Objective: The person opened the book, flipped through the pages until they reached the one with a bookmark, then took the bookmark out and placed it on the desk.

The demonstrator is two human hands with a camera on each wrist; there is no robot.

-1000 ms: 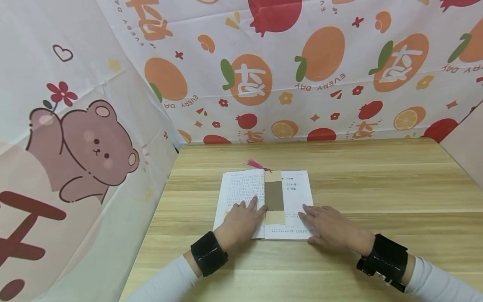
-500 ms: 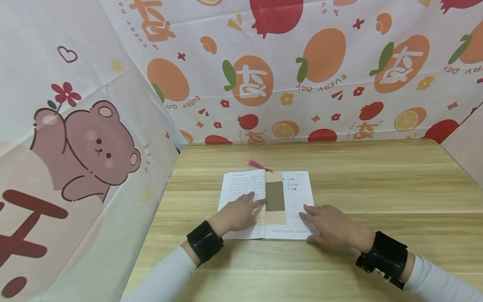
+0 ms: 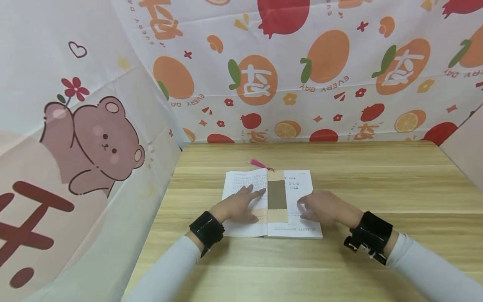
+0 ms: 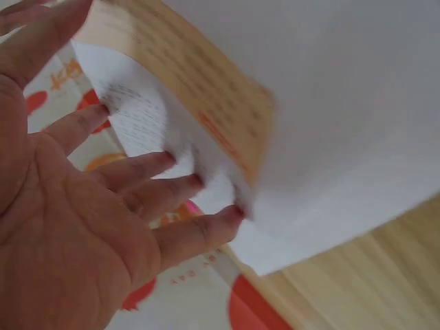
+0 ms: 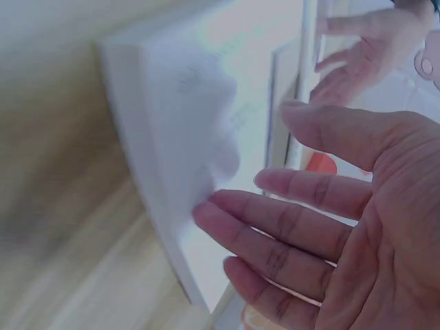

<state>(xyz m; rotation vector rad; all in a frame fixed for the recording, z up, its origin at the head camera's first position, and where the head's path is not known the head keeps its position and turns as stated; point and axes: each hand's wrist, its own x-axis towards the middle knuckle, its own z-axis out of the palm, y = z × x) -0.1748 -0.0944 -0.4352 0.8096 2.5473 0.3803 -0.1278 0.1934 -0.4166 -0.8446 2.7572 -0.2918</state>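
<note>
An open book [image 3: 296, 230] with printed pages lies on the wooden table in the head view. My left hand [image 3: 238, 205] rests on its left page, fingers spread; the left wrist view shows the fingertips [image 4: 230, 214] at the page beside a tan printed panel [image 4: 213, 96]. Over the right page is my right hand [image 3: 322, 206], its fingers loosely bent and holding nothing. In the right wrist view its fingertips [image 5: 206, 212] are near the page surface; contact is unclear. Along the book's middle lies a tan and brown card [image 3: 277, 195], with a pink tassel [image 3: 259, 163] at its top.
The wooden table [image 3: 396, 184] extends around the book on all sides. A fruit-print cloth [image 3: 290, 75] hangs behind it, and a bear-print cloth [image 3: 109, 138] hangs at the left. Black bands [image 3: 371, 235] circle both wrists.
My left hand has shifted up the left page, with its fingers turned toward the book's middle. My right hand has moved up from the lower right edge, its fingers now more bent.
</note>
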